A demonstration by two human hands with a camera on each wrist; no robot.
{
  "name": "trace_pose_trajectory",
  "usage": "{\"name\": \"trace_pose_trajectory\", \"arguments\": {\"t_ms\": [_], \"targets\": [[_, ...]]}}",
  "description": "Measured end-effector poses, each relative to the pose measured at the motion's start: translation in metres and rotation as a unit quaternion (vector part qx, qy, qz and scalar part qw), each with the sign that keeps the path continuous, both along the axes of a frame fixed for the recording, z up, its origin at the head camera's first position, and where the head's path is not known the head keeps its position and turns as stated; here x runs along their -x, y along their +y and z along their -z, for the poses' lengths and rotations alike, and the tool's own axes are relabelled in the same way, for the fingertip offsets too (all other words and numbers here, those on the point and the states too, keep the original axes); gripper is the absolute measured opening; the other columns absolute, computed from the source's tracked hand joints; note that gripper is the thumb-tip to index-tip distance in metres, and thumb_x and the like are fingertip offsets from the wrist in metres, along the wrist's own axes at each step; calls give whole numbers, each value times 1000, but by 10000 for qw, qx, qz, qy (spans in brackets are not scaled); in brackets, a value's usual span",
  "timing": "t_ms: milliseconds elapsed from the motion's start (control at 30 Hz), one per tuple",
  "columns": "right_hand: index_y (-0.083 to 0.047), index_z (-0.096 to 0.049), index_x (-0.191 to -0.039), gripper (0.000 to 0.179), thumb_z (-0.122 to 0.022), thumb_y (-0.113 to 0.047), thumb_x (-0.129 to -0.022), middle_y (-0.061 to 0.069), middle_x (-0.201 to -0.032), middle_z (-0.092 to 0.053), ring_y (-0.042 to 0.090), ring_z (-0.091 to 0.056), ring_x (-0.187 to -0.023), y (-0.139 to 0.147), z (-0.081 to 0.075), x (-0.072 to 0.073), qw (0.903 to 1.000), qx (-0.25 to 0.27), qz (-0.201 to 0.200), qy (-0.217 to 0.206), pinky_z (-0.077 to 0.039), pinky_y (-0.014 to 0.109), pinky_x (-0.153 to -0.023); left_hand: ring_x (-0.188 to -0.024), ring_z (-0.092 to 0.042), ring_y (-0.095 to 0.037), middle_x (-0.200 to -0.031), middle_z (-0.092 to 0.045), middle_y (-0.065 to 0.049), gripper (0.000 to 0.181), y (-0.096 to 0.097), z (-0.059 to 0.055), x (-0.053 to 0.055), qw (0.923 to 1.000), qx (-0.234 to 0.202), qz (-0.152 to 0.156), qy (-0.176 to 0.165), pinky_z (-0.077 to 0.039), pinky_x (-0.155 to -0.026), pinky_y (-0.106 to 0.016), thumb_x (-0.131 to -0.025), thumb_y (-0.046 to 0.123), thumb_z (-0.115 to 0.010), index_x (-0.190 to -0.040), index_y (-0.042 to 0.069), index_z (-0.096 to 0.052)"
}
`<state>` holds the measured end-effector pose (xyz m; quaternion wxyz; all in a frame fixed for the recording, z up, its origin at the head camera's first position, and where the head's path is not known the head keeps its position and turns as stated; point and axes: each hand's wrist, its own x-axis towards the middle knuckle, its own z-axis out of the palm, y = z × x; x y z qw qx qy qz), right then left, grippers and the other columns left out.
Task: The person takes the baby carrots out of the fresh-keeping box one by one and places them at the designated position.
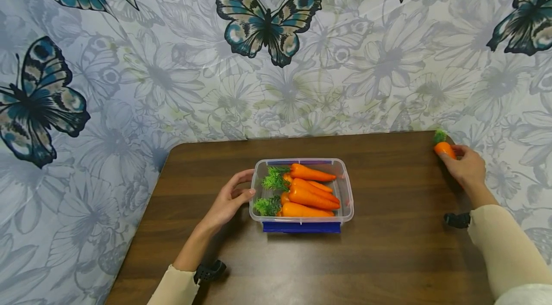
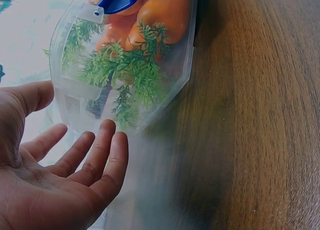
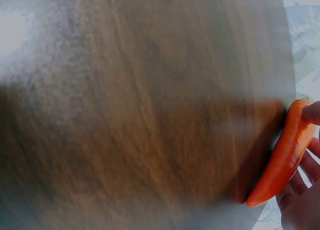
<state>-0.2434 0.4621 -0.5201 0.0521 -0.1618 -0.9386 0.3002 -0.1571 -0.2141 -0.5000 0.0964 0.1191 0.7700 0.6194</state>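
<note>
A clear plastic container with several orange carrots in it sits mid-table. Their green leafy tops point left. My left hand is at the container's left end, thumb and fingers spread and only lightly bent. In the left wrist view, the thumb of the left hand reaches the container's rim. At the table's far right corner, my right hand grips a single carrot with a green top. The right wrist view shows this carrot held by the right hand between thumb and fingers.
The brown wooden table has rounded far corners. Behind it stands a wall patterned with butterflies and flowers. A blue latch flap hangs at the container's near side. Dark devices are strapped to both wrists.
</note>
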Motion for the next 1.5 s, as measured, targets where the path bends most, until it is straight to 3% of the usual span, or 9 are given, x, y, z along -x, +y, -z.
{"name": "trace_pose_trajectory", "arguments": {"t_ms": [800, 900, 1100, 1267, 1500], "targets": [[12, -42, -154, 80, -55, -52, -107, 40, -149, -50, 56, -52, -129, 1, -4, -7, 9999, -11, 29, 95, -42, 67, -106, -131, -65, -51, -158, -49, -22, 58, 0, 3, 0, 10000, 36, -14, -4, -58, -96, -28, -109, 21, -65, -163, 22, -44], [12, -44, -152, 76, -57, -48, -107, 41, -146, -52, 57, -52, -126, -2, -6, -7, 9990, -226, -167, 341, -42, 69, -104, -131, -64, -51, -158, -49, -22, 57, 0, 3, 0, 10000, 29, -32, -8, -58, -96, -27, -109, 20, -65, -162, 22, -44], [13, -54, -142, 61, -65, -33, -103, 42, -133, -57, 60, -52, -120, -18, -10, -6, 9890, -447, -517, 1308, -38, 70, -103, -132, -64, -51, -159, -49, -22, 57, 1, 2, 0, 10000, 67, -61, -12, -58, -96, -27, -109, 20, -65, -162, 22, -44], [8, -59, -141, 56, -68, -32, -103, 39, -137, -59, 57, -51, -128, -47, -19, -2, 9834, 129, -557, 1723, -37, 69, -107, -132, -63, -52, -158, -49, -22, 57, 0, 2, 0, 9999, 54, -92, -28, -58, -95, -27, -109, 20, -65, -162, 21, -44], [0, -58, -147, 61, -68, -42, -104, 30, -150, -54, 48, -46, -139, -81, -33, -1, 9835, 756, -698, 1488, -37, 62, -111, -131, -63, -52, -158, -49, -22, 57, 0, 2, 0, 10000, 4, -68, -11, -59, -95, -27, -109, 20, -65, -162, 21, -44]]}}
